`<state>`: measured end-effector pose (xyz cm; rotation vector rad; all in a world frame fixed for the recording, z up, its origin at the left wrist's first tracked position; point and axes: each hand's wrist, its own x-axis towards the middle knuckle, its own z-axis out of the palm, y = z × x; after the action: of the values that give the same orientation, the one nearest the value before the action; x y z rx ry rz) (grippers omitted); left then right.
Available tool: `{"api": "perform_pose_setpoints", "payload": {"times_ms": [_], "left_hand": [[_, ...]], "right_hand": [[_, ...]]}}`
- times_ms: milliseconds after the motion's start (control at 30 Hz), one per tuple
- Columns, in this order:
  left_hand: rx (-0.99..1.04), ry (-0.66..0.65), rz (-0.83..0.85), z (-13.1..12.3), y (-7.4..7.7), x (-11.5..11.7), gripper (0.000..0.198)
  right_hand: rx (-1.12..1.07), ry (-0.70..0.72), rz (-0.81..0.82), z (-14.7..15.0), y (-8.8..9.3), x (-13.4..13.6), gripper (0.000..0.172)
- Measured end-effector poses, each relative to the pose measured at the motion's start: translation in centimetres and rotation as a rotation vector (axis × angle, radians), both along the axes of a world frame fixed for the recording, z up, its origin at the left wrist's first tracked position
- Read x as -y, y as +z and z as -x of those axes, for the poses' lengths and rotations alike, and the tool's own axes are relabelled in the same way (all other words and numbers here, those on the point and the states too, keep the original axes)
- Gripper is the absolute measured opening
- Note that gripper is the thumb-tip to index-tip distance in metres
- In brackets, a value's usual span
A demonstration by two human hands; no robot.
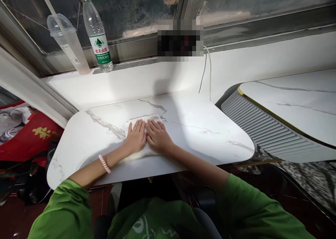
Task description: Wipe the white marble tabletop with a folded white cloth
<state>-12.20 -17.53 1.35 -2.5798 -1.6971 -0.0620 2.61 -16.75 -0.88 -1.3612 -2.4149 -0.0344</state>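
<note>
A white cloth (139, 155) lies flat on a white marble-patterned table (199, 127), roughly at its middle. My left hand (135, 136) rests palm down on the cloth, fingers stretched toward the window. Beside it, my right hand (158, 135) also lies flat on the cloth, and the two hands touch or nearly touch along their inner sides. Both hands cover much of the cloth; its far edge shows just beyond my fingertips. A pink coiled band circles my left wrist.
On the window sill stand a clear plastic cup (69, 46) with a straw and a water bottle (97, 35) with a green cap. A cable (210, 70) hangs behind the table. A ribbed-sided second table (296, 102) is at right. A red bag (34, 137) sits at left.
</note>
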Motion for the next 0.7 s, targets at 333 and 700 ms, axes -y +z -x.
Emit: {"api": "perform_pose_setpoints", "payload": {"times_ms": [333, 700], "left_hand": [[0.049, 0.069, 0.021, 0.8, 0.5, -11.9, 0.053], [0.08, 0.029, 0.04, 0.9, 0.3, -8.9, 0.052]], "right_hand": [[-0.021, -0.09, 0.057, 2.4, 0.4, -12.1, 0.05], [-0.001, -0.11, 0.086, 1.8, 0.2, -8.5, 0.054]]}}
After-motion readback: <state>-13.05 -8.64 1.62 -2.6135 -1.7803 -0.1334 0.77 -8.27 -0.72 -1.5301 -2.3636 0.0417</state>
